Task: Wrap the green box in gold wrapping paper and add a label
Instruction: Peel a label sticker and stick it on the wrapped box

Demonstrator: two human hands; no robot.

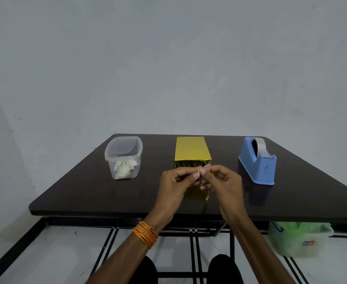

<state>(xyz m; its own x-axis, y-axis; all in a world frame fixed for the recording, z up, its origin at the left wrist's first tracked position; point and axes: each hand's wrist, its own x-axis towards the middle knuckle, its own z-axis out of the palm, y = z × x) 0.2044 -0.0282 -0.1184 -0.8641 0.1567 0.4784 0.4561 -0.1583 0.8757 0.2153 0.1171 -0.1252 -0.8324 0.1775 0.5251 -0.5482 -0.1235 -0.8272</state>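
A box wrapped in gold paper [192,150] stands upright in the middle of the dark table [86,181]; no green shows. Just in front of it, my left hand [175,181] and my right hand [219,179] meet, both pinching a small label [206,165] between thumbs and fingertips. The label is mostly hidden by my fingers; only a small pale corner shows. My hands cover the lower front face of the box. An orange thread band circles my left wrist.
A clear plastic tub [123,154] with several small paper labels inside sits at the left. A blue tape dispenser [257,160] stands at the right. A green plastic bag [297,238] lies on the tiled floor under the table's right side.
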